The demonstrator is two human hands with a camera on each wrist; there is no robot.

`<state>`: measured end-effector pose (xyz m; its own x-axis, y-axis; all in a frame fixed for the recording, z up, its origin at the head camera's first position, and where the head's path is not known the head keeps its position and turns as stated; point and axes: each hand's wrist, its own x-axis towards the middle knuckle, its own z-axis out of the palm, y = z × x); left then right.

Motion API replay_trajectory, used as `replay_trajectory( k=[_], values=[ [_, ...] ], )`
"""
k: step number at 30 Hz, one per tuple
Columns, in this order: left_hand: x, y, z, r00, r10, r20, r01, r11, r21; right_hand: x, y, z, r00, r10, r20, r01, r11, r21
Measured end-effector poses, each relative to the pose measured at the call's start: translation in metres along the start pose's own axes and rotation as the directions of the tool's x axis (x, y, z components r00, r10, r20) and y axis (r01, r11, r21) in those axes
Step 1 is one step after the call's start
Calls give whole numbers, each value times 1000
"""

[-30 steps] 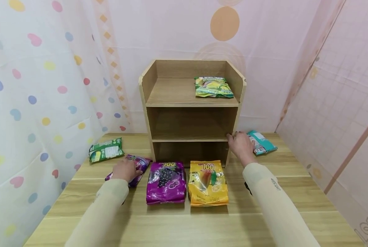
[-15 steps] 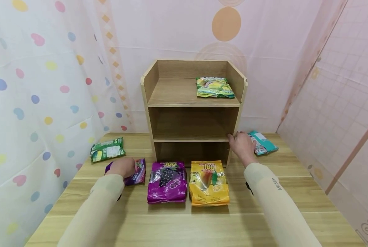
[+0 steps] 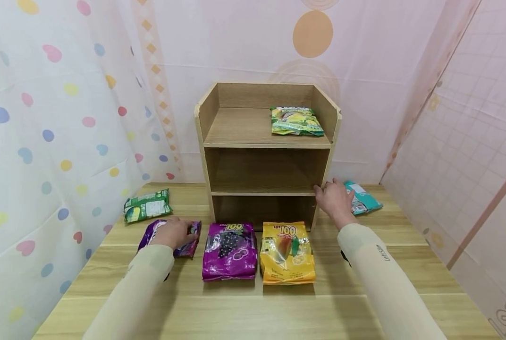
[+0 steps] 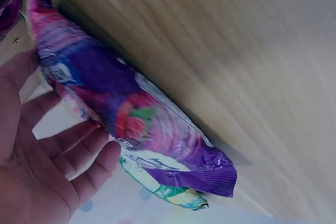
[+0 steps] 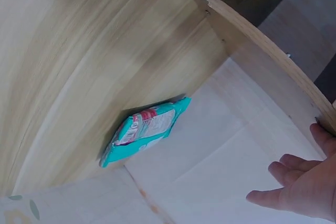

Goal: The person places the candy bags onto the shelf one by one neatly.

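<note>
Six candy bags share the scene, and the berry bag (image 4: 142,111), purple and pink, is the one being handled: it lies on the left part of the counter (image 3: 253,311), under the left hand (image 3: 171,232). That hand probably reaches over it from above to move or straighten it. Its fingertips touch the bag's edge, bent and a little apart, but I cannot tell whether the left grip truly pinches it. The right grip is narrow, holding the front edge of the side panel (image 5: 262,74) of the shelf unit (image 3: 236,125), likely to steady it or simply to brace that arm. The grape bag (image 3: 229,250) and mango bag (image 3: 288,252) lie side by side, faces up, before the bottom opening, perhaps so their prints can be read. A yellow-green bag (image 3: 297,121) rests on the top shelf, towards the right; the green bag (image 3: 148,206) lies behind the berry one, and the teal bag (image 5: 144,129) sits apart from the right hand (image 3: 334,198). Compared with half a second ago, the berry bag's left end reaches farther left and the left hand's fingers show more spread; the right hand has kept its place.
</note>
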<state>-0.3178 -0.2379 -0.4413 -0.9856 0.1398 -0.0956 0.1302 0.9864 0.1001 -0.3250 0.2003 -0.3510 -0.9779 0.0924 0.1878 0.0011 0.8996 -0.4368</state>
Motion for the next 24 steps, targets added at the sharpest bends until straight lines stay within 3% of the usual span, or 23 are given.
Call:
replay_trajectory(
  k=[6,14,20,24],
  values=[
    [1,-5,-5,994,89,59,-88,996,-24,0,0,-3,1000,-13,19,13,1000,2],
    [-1,-12,-9,982,188,33,-186,981,-57,3,6,-4,997,-65,38,67,997,-37],
    [-2,-18,-12,983,177,46,-172,980,-102,6,12,-5,993,-116,26,117,992,-45],
    [-2,-25,-9,991,135,-22,-136,976,-172,6,11,-5,992,-115,47,117,993,-36]
  ],
)
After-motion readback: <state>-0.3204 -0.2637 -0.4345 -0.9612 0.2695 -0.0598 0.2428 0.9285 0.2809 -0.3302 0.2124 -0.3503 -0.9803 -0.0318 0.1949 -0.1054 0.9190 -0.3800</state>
